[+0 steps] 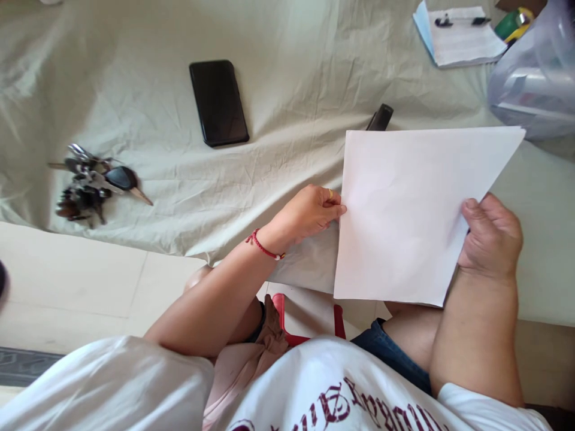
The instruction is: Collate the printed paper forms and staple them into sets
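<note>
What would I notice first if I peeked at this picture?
Probably the big white paper at middle right, pinched by the left hand on one edge and the right hand on the other. Next, the black phone lying flat on the pale sheet up top, and the bunch of keys at far left.

A home, bed with wrinkled pale sheet [287,66], phone [218,102], bunch of keys [92,182]; tiled floor [72,281]
</note>
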A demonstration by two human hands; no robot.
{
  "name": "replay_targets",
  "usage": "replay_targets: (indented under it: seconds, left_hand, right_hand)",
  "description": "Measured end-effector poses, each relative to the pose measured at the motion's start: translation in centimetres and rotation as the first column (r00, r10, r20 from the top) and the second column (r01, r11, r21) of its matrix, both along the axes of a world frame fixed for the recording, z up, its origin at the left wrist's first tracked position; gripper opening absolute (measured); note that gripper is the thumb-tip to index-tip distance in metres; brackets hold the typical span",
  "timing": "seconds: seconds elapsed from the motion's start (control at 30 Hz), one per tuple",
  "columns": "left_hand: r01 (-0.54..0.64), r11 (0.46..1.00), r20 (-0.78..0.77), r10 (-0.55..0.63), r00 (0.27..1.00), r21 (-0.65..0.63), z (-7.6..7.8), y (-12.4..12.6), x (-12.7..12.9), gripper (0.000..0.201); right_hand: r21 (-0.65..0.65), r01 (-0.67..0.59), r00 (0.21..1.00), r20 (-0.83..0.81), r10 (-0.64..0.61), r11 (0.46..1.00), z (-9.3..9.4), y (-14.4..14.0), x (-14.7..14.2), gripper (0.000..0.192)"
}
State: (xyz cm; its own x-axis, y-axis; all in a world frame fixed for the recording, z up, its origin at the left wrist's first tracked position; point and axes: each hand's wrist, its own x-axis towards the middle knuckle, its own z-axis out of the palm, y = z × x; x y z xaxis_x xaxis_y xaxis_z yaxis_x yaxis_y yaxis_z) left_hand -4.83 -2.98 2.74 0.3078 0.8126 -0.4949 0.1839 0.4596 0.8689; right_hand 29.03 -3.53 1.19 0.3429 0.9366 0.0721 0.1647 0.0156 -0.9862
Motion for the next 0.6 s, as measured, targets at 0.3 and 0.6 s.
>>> replay_targets:
  seconds: [0.3, 0.6]
  left_hand:
    - [0.021, 0.996, 0.158, -0.008, 0.987, -0.081, 0.5, 0.0, 0.4, 0.015]
    - [0.196, 0.981, 0.353, -0.179, 0.918, -0.010, 0.6, -0.2, 0.0, 0.023]
  right_hand:
    - [0.038, 0.066, 0.992, -0.108, -0.062, 0.997, 0.9, 0.2, -1.2, 0.040]
    - [-0.076, 0.089, 0.987, -0.131, -0.098, 0.993, 0.5, 0.4, -0.1, 0.039]
